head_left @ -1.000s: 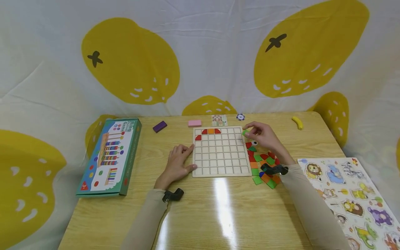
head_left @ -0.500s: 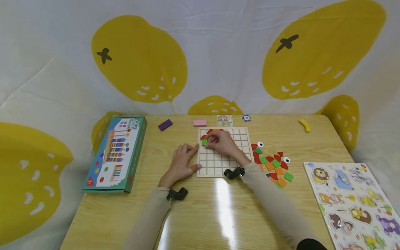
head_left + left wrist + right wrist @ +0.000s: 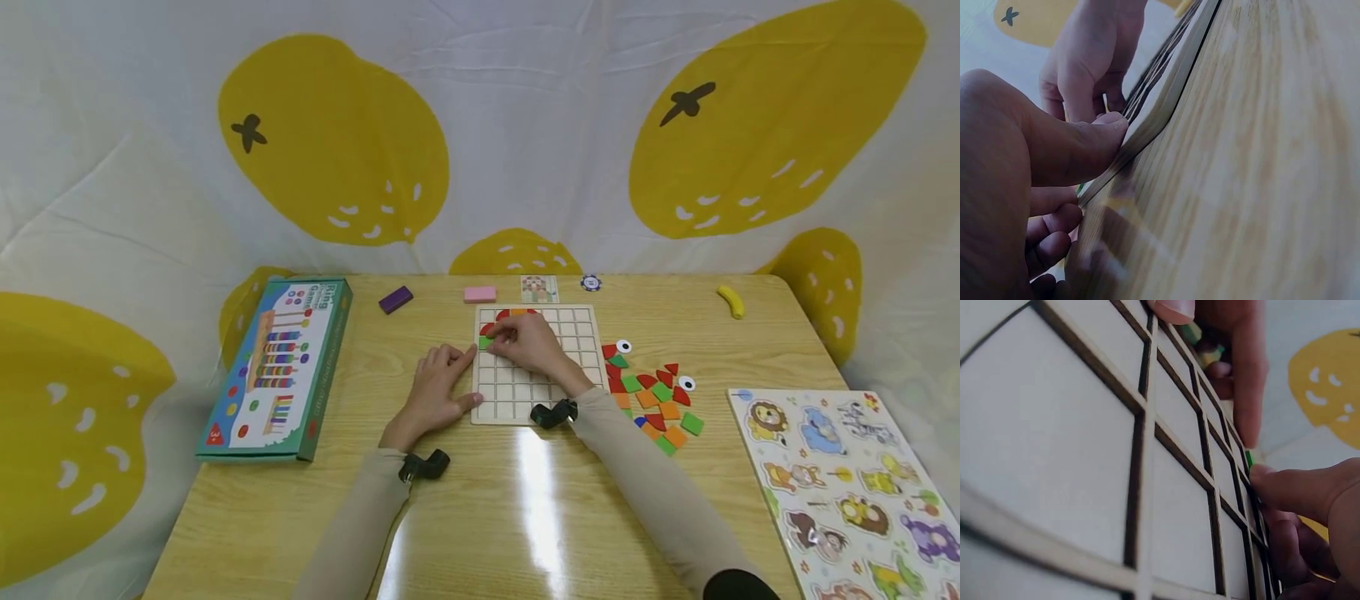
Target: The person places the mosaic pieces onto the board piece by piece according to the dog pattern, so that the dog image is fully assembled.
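A wooden grid board (image 3: 525, 407) lies on the table, with red pieces (image 3: 502, 315) and an orange square among its top cells. My left hand (image 3: 435, 393) rests against the board's left edge, thumb and index finger spread along it; in the left wrist view the thumb (image 3: 1094, 140) touches the rim. A green square tile (image 3: 483, 342) is at a left-column cell below a red piece. My right hand (image 3: 528, 343) reaches over the board and pinches this tile with its fingertips. In the right wrist view the right thumb (image 3: 1291, 487) meets the tile's green edge (image 3: 1249, 457).
Several loose red, green and orange pieces (image 3: 647, 400) lie right of the board. Behind it are a pattern card (image 3: 539, 289), a pink block (image 3: 480, 295), a purple block (image 3: 396, 300) and a chip (image 3: 591, 283). A game box (image 3: 277, 371), toy banana (image 3: 731, 302) and animal puzzle (image 3: 847, 483) flank it.
My right hand has carried the green tile leftward from the board's right side to the left column, then slightly further left. My left hand has stayed at the board's edge.
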{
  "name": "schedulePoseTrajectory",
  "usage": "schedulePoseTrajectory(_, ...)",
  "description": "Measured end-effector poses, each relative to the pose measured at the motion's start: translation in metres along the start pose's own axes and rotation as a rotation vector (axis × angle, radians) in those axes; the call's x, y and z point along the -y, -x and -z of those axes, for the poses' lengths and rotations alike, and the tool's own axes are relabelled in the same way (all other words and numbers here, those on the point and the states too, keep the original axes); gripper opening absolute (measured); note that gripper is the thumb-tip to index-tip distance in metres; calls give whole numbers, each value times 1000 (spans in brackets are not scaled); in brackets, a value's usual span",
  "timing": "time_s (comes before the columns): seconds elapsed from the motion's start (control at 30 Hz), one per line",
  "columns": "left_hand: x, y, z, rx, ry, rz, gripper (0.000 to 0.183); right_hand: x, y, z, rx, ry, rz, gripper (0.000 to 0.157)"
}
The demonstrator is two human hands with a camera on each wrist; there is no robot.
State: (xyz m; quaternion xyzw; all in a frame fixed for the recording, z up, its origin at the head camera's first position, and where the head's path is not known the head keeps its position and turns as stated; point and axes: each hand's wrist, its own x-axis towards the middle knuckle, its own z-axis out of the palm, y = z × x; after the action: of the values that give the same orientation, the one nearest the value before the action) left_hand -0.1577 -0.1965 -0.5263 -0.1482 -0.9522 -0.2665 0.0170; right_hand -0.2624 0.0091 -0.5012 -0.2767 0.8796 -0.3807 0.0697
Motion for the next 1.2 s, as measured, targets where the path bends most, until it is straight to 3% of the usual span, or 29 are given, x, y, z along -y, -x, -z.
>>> schedulePoseTrajectory(0.17,-5,0,-3,-1,14,7,82,-9,10,12,-9,-54,29,23)
schedulePoseTrajectory(0.3,-8,0,-3,-4,19,8,82,-25,31,47,-18,-63,24,26)
schedulePoseTrajectory(0.47,-9,1,-1,-13,5,3,82,-49,64,102,5,45,-68,25)
schedulePoseTrajectory(0.6,-8,1,0,-1,-14,13,82,-69,83,127,36,155,-125,25)
schedulePoseTrajectory(0.73,-7,2,0,2,8,27,82,-81,91,134,52,215,-134,25)
schedulePoseTrajectory(0.97,-6,3,-1,0,25,19,83,-90,91,130,55,210,-183,16)
schedulePoseTrajectory(1.07,-6,3,-1,1,27,22,83,-87,91,132,43,164,-180,14)
schedulePoseTrajectory(1.2,-7,3,0,-6,24,26,83,-74,86,129,-18,29,-101,12)
